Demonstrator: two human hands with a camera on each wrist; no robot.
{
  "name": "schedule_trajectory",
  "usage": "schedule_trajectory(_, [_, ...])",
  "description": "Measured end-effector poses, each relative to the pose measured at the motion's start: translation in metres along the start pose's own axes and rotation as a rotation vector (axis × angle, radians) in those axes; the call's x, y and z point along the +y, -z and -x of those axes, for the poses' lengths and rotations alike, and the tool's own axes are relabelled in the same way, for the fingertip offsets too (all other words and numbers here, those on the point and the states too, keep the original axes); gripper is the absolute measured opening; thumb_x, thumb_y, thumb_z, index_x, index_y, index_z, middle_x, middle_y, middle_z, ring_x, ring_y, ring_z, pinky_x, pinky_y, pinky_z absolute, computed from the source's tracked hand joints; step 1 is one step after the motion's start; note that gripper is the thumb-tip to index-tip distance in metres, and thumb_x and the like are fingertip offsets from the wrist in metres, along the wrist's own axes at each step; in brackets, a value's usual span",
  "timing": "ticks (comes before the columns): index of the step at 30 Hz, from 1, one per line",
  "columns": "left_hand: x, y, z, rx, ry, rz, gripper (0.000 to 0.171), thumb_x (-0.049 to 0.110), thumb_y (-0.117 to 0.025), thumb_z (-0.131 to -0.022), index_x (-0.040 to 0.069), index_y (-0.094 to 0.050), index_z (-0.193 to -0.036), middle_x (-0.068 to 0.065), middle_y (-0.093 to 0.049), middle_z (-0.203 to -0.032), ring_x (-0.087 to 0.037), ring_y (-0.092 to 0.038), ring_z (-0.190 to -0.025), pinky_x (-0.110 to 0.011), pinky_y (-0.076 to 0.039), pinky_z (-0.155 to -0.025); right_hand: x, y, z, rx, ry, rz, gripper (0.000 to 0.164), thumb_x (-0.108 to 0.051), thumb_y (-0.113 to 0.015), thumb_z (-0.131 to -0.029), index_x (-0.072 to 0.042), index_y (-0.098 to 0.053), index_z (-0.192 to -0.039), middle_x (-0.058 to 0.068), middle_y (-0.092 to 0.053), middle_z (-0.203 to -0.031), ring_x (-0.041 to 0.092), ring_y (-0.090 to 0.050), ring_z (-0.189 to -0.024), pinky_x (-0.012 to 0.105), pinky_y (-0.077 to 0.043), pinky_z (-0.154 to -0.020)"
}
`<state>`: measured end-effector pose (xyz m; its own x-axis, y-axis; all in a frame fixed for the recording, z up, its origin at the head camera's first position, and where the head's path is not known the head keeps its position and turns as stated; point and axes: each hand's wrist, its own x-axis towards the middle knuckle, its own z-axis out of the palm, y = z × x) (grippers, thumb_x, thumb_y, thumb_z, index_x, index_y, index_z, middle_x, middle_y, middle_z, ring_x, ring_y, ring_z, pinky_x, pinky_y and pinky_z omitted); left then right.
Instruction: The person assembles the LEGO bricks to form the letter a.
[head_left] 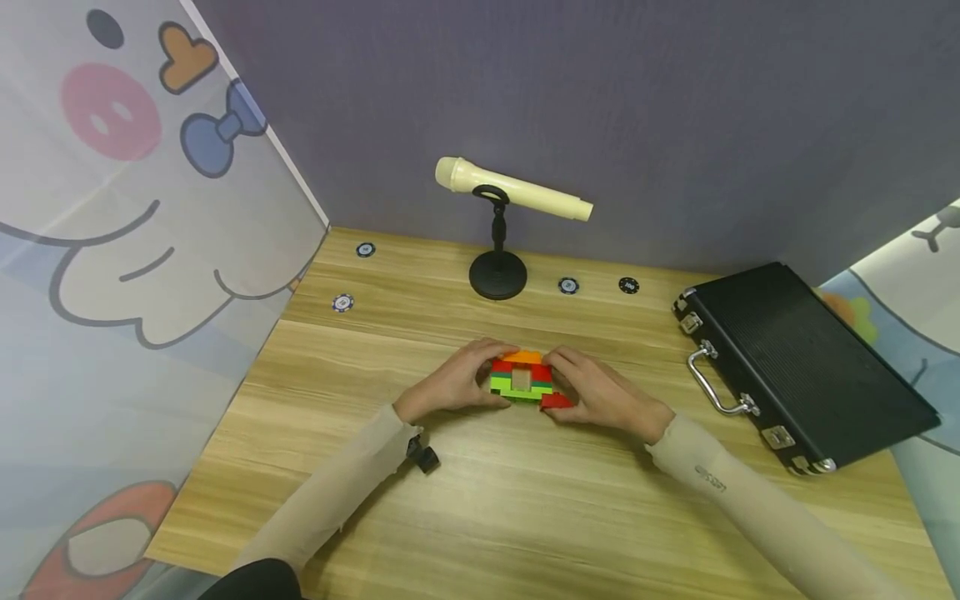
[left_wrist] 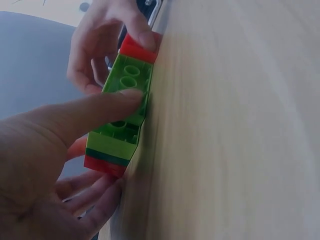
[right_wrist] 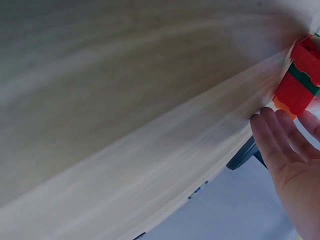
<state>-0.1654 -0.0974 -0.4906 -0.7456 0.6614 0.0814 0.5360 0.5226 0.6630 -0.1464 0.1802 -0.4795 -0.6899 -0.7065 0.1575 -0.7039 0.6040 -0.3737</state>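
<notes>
A small structure of toy building bricks (head_left: 517, 395) in green, red and orange, with an opening in its middle, stands on the table between both hands. My left hand (head_left: 459, 380) grips its left side. In the left wrist view the thumb (left_wrist: 112, 105) presses the hollow, tube-studded face of a light green brick (left_wrist: 117, 145), with the fingers on the opposite side. With the thumb on a red brick (head_left: 556, 402) at the structure's near right corner, my right hand (head_left: 603, 396) holds that side. Its fingers reach round toward the orange brick (right_wrist: 284, 107) at the back.
Behind the bricks, a cream microphone (head_left: 525, 191) rests in a black stand (head_left: 498, 275). Poker chips (head_left: 342, 302) lie on the wooden table (head_left: 480, 517) to the left and toward the back. At the right sits a closed black case (head_left: 802, 367) with a metal handle.
</notes>
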Motion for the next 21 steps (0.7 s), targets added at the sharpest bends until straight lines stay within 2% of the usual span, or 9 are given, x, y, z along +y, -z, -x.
schedule_trajectory(6, [0.001, -0.003, -0.005, 0.038, 0.001, -0.042, 0.082, 0.038, -0.086, -0.074, 0.019, -0.047, -0.144, 0.002, -0.053, -0.129, -0.012, -0.053, -0.106, -0.033, -0.05, -0.09, 0.004, 0.003, 0.005, 0.001, -0.076, 0.014, 0.065, -0.043, -0.08, -0.076, -0.016, -0.051, -0.127, -0.004, -0.056, -0.118, 0.01, -0.055, -0.091, 0.03, -0.054, -0.083])
schedule_trajectory(14, [0.004, -0.006, -0.025, 0.033, 0.006, -0.101, 0.075, 0.039, -0.082, -0.079, 0.017, -0.049, -0.142, 0.003, -0.059, -0.129, -0.012, -0.057, -0.112, -0.035, -0.049, -0.1, 0.017, 0.007, 0.014, 0.005, -0.166, 0.018, 0.069, -0.046, -0.08, -0.077, -0.015, -0.05, -0.131, 0.002, -0.06, -0.126, 0.017, -0.061, -0.107, 0.038, -0.053, -0.094])
schedule_trajectory(17, [0.008, -0.008, -0.036, 0.026, 0.017, -0.153, 0.073, 0.04, -0.08, -0.081, 0.016, -0.049, -0.142, 0.002, -0.058, -0.128, -0.012, -0.058, -0.107, -0.033, -0.051, -0.096, 0.024, 0.01, 0.017, 0.012, -0.188, 0.028, 0.071, -0.045, -0.078, -0.079, -0.014, -0.048, -0.135, 0.004, -0.059, -0.128, 0.02, -0.062, -0.11, 0.042, -0.054, -0.095])
schedule_trajectory(21, [0.013, -0.01, -0.049, 0.01, 0.009, -0.271, 0.069, 0.043, -0.075, -0.085, 0.016, -0.048, -0.142, -0.001, -0.058, -0.126, -0.012, -0.059, -0.101, -0.033, -0.053, -0.09, 0.034, 0.014, 0.018, 0.033, -0.207, 0.052, 0.072, -0.043, -0.078, -0.081, -0.012, -0.048, -0.138, 0.004, -0.058, -0.125, 0.021, -0.063, -0.106, 0.044, -0.055, -0.091])
